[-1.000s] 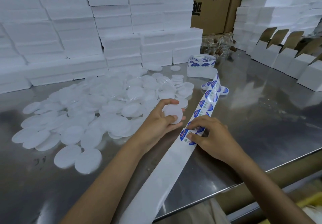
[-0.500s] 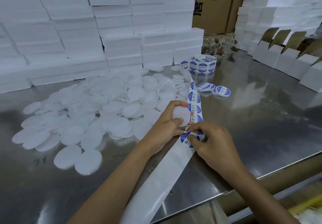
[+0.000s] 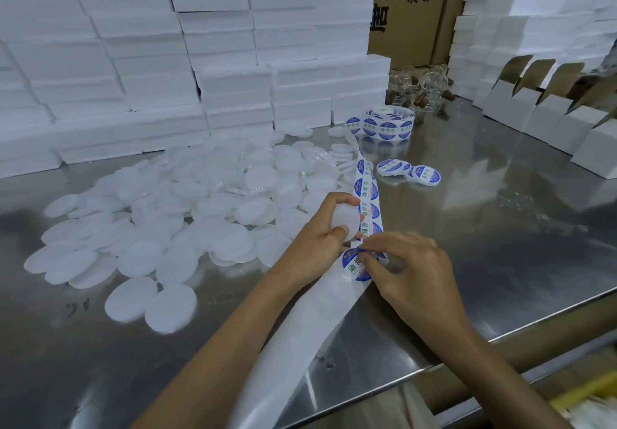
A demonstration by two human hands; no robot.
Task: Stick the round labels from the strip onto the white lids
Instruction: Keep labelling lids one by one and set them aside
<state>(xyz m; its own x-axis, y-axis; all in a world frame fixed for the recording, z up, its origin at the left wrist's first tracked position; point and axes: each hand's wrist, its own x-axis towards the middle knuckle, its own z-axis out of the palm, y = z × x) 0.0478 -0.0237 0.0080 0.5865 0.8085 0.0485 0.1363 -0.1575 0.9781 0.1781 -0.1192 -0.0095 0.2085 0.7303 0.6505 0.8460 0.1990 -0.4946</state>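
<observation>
Single head view, looking forward and down, close over steel table near edge

blue-white label half-peeled off strip

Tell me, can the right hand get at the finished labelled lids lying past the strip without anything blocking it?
Probably yes. The right hand and the labelled lids lie on the same side of the strip, with only bare metal table between them.

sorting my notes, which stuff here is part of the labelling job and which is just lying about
In use: label strip, white lid in left hand, right hand peeling a round label, lid pile.
Lying about: foam blocks, cardboard cartons, glass jars.
</observation>
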